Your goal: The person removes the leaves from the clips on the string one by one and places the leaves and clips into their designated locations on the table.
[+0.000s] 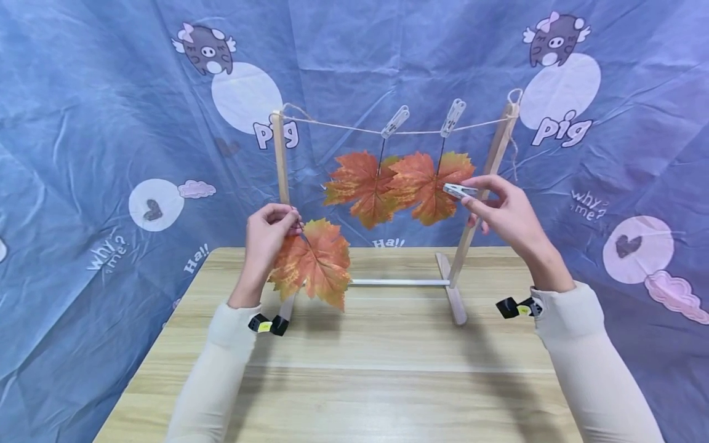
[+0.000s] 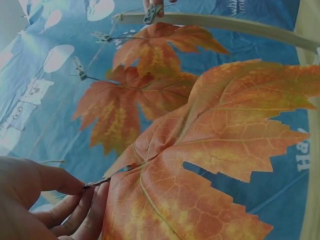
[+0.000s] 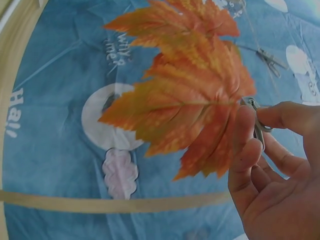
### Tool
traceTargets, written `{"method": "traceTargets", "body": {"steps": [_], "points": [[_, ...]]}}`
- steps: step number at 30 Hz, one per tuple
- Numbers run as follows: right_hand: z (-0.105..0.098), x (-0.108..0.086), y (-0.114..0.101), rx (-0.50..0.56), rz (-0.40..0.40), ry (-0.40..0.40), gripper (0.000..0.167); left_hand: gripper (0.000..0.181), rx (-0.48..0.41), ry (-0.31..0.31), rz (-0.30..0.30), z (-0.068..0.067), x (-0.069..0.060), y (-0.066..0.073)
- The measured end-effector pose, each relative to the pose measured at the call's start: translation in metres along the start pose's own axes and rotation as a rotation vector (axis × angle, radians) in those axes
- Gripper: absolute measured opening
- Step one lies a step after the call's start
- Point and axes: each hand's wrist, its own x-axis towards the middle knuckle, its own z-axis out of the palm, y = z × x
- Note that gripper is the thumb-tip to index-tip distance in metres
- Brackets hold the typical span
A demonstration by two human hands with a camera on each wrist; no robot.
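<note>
The pale, wood-grained tabletop (image 1: 388, 394) bore a wooden stand (image 1: 462, 257), its two feet (image 1: 456, 309) resting toward ten and two o'clock, a white bar (image 1: 399, 282) between its posts.

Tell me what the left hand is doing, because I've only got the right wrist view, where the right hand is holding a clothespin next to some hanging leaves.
Observer: The left hand is pinching another leaf by its stem.
Operator: I can make out one clothespin on the string. How many are up there?
Observer: The head view shows two on it, one to the left and one to the right.
Operator: Is the leaf in the left hand level with the hanging leaves?
Observer: No, it appears lower than both of them in the head view.
</note>
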Motion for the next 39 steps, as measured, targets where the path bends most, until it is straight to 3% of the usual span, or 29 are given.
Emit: {"method": "traceTargets", "body": {"steps": [5,13,20,27,33,39], "points": [[-0.006,-0.007,0.015,-0.004,0.037,0.016,0.031,0.019,-0.016,-0.012,-0.058,0.003,-0.004,-0.010],[-0.019,-0.020,0.038,-0.005,0.021,-0.014,0.033,0.013,-0.045,-0.064,-0.152,0.005,-0.008,-0.030],[-0.025,-0.029,0.053,-0.050,0.079,-0.002,0.034,0.011,-0.019,-0.126,-0.225,0.008,-0.015,-0.056],[-0.033,-0.035,0.066,-0.093,0.074,-0.029,0.034,0.025,0.022,-0.168,-0.303,0.008,-0.026,-0.085],[-0.042,-0.040,0.077,-0.162,0.072,-0.069,0.033,0.027,0.000,-0.151,-0.348,0.009,-0.031,-0.102],[-0.046,-0.042,0.092,-0.177,0.100,-0.098,0.031,0.015,-0.043,-0.126,-0.370,0.010,-0.036,-0.111]]}}
